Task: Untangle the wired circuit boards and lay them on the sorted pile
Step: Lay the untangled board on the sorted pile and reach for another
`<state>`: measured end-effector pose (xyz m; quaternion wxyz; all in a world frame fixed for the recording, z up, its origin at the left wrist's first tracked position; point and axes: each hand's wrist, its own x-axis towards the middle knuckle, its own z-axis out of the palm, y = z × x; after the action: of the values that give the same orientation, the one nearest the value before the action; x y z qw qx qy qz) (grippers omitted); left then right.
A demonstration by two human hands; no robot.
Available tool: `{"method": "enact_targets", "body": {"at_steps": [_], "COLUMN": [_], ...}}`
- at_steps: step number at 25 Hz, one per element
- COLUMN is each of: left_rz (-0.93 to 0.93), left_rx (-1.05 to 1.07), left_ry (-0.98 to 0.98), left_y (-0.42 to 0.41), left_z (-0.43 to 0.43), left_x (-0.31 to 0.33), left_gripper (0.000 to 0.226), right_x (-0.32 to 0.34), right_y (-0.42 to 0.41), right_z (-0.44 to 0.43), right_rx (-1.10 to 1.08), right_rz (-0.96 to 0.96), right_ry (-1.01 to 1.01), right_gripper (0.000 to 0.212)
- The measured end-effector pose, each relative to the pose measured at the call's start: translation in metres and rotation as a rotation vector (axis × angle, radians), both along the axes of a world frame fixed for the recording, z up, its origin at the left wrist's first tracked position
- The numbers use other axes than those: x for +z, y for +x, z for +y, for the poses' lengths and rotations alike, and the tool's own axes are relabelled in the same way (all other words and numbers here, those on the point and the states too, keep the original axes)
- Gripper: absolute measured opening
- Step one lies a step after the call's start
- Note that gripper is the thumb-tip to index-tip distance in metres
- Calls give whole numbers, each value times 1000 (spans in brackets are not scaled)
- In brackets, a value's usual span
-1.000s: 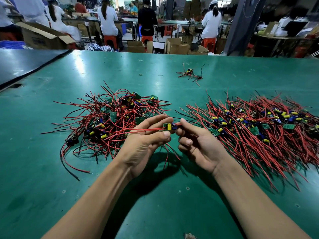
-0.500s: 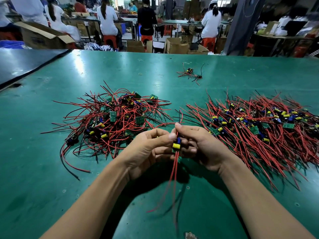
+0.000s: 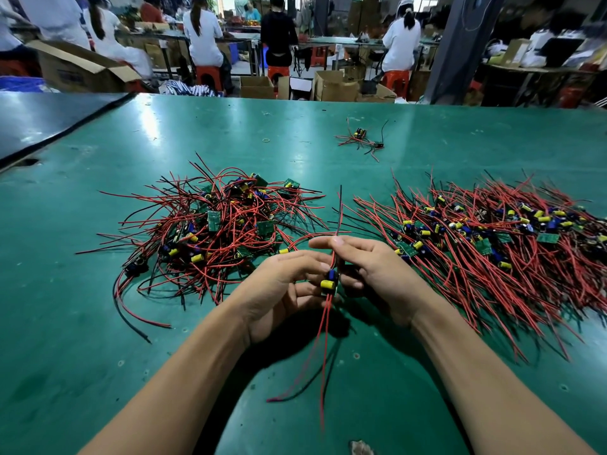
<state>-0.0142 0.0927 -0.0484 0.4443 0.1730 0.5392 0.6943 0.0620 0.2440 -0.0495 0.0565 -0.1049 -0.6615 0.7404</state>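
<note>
Vs half a second ago: I see the wired board (image 3: 328, 281) at about the same spot, upright between both hands, above the table (image 3: 98, 323) in the gap between the tangled pile (image 3: 223, 231) and the sorted pile (image 3: 492, 238). Its upper leads (image 3: 339, 208), curled before, now stand straight. Left hand (image 3: 282, 290) is curled, pinching the board body. Right hand (image 3: 371, 274) pinches the upper leads at thumb and fingertip. Lower leads (image 3: 323, 356) trail down toward me.

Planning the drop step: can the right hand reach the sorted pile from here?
Probably yes. The right hand sits right beside the sorted pile with nothing between. It and the left hand both hold the board, so the left would need to let go.
</note>
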Motion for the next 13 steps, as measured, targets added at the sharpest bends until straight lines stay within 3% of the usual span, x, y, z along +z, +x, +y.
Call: {"method": "enact_targets", "body": {"at_steps": [5, 9, 13], "left_rz": [125, 197, 229], "left_rx": [169, 169, 134], "left_ry": [-101, -164, -171], "left_y": [6, 9, 8], "left_z": [6, 7, 6], "left_x": [-3, -4, -3], "left_gripper": [8, 9, 11], "right_x": [-8, -11, -13], "right_y": [-2, -4, -5], "right_z": [-5, 2, 4], "right_rx": [42, -134, -285], "right_rz": [-20, -103, -52], "right_ry": [-76, 143, 113], "right_gripper": [25, 14, 15]}}
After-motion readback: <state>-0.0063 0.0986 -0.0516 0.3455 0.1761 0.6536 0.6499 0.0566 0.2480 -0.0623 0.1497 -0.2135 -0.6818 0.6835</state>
